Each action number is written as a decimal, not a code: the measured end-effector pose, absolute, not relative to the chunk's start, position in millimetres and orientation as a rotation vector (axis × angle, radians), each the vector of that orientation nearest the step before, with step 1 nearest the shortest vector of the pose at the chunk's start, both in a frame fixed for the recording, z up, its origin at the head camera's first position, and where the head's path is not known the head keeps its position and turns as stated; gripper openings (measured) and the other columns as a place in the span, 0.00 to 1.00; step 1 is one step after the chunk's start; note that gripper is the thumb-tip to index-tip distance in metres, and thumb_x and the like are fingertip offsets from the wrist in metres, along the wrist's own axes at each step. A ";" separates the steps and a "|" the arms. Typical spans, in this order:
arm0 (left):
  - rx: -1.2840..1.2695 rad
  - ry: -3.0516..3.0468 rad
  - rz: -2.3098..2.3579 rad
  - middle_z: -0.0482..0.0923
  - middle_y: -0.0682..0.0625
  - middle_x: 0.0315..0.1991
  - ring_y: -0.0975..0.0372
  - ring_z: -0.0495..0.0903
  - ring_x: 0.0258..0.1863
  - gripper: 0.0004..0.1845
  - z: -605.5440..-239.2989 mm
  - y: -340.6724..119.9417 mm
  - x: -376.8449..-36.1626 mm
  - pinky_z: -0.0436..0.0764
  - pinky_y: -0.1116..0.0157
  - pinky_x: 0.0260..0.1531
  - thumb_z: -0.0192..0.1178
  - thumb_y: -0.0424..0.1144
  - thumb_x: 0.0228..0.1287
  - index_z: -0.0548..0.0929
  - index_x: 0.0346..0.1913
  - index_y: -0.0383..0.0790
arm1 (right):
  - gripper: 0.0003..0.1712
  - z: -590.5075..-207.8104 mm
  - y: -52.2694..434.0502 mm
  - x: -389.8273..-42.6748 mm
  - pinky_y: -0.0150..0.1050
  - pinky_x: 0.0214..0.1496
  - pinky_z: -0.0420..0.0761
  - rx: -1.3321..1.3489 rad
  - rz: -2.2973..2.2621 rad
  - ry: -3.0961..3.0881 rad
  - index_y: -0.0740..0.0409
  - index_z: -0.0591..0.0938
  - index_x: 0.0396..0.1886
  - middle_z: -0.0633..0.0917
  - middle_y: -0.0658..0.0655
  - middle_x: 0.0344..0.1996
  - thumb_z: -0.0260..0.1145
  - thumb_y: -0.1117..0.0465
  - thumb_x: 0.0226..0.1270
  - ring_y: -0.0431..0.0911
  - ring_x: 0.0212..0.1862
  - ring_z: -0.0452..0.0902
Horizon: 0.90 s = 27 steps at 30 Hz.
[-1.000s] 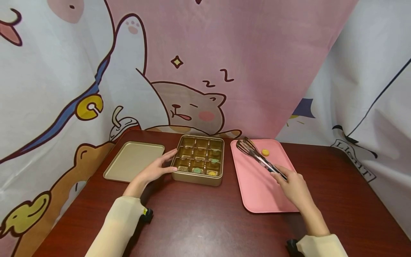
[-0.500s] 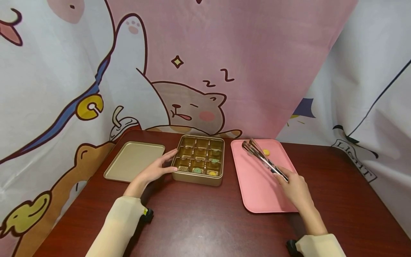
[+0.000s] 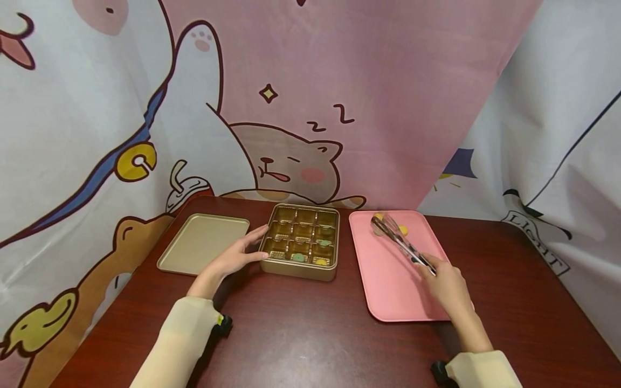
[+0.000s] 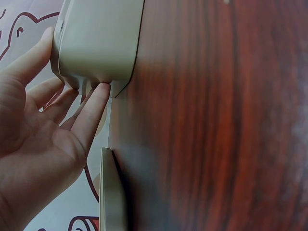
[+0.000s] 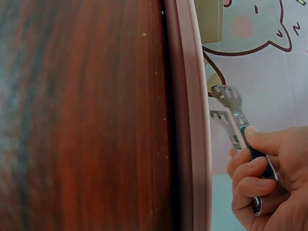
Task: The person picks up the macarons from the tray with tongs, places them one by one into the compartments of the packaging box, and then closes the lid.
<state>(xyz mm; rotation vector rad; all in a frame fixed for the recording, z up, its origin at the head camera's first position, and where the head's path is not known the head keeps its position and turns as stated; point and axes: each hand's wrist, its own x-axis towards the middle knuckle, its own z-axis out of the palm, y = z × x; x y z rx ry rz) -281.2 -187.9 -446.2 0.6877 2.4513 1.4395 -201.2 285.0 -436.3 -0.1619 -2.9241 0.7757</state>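
"Lots of cartoon-print cloth (image 3: 398, 70) behind a glossy dark-red wood counter (image 3: 301, 328); pink tray (image 3: 398, 293) sits just right of the gold tin (image 3: 297, 272); any risks?"

"Left hand (image 3: 235, 256) lies loosely spread against the tin, so a bump could shift it; right hand (image 3: 445, 281) is curled round the tongs (image 3: 411, 251); can't tell if their blurry tips have anything; I'd guess an off-centre squeeze could send the yellow pieces (image 3: 404, 230) on the tray skidding."

The tongs (image 3: 411, 252) looked shiny metal, the tray (image 3: 393, 285) smooth matt plastic, the box (image 3: 297, 271) satin metal, its insert (image 3: 305, 216) glossy plastic, the desk (image 3: 310, 334) polished wood.
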 end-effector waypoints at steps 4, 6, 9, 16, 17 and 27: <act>0.683 2.451 1.438 0.43 0.37 0.81 0.39 0.52 0.77 0.40 -447.8 -187.9 -281.8 0.50 0.37 0.73 0.60 0.35 0.70 0.52 0.79 0.34 | 0.28 -436.5 286.2 -202.6 0.67 0.48 0.76 -0.196 0.756 -2.980 0.67 0.73 0.68 0.77 0.78 0.59 0.58 0.55 0.76 0.74 0.55 0.76; 0.681 2.453 1.440 0.43 0.38 0.81 0.39 0.52 0.77 0.40 -448.2 -188.1 -282.0 0.51 0.37 0.73 0.61 0.36 0.70 0.52 0.79 0.34 | 0.28 -436.0 286.6 -203.1 0.67 0.49 0.76 -0.209 0.749 -3.003 0.67 0.73 0.68 0.77 0.78 0.58 0.58 0.55 0.76 0.73 0.55 0.76; 0.689 2.457 1.448 0.44 0.38 0.81 0.39 0.53 0.76 0.40 -448.4 -188.5 -282.1 0.51 0.37 0.73 0.61 0.35 0.70 0.53 0.79 0.34 | 0.28 -434.5 286.6 -203.5 0.65 0.47 0.77 -0.223 0.728 -3.030 0.67 0.73 0.68 0.78 0.78 0.58 0.59 0.54 0.75 0.72 0.54 0.77; 0.684 2.448 1.453 0.43 0.38 0.81 0.38 0.53 0.77 0.39 -448.9 -189.5 -281.9 0.50 0.37 0.73 0.59 0.33 0.70 0.52 0.79 0.34 | 0.30 -430.0 285.9 -203.7 0.54 0.38 0.76 -0.298 0.724 -3.057 0.65 0.73 0.68 0.76 0.79 0.59 0.61 0.52 0.74 0.67 0.47 0.78; 0.683 2.449 1.452 0.43 0.38 0.81 0.38 0.53 0.77 0.39 -449.0 -189.6 -281.7 0.50 0.37 0.73 0.59 0.33 0.70 0.52 0.79 0.34 | 0.30 -429.8 285.7 -203.7 0.52 0.38 0.76 -0.304 0.722 -3.059 0.65 0.73 0.68 0.76 0.79 0.60 0.61 0.52 0.74 0.66 0.47 0.78; 0.686 2.439 1.460 0.43 0.39 0.81 0.39 0.52 0.77 0.40 -448.1 -189.5 -281.9 0.50 0.37 0.73 0.60 0.35 0.70 0.52 0.79 0.35 | 0.26 -430.7 280.9 -202.7 0.51 0.35 0.74 -0.284 0.722 -3.016 0.65 0.78 0.64 0.79 0.78 0.56 0.63 0.55 0.73 0.63 0.41 0.78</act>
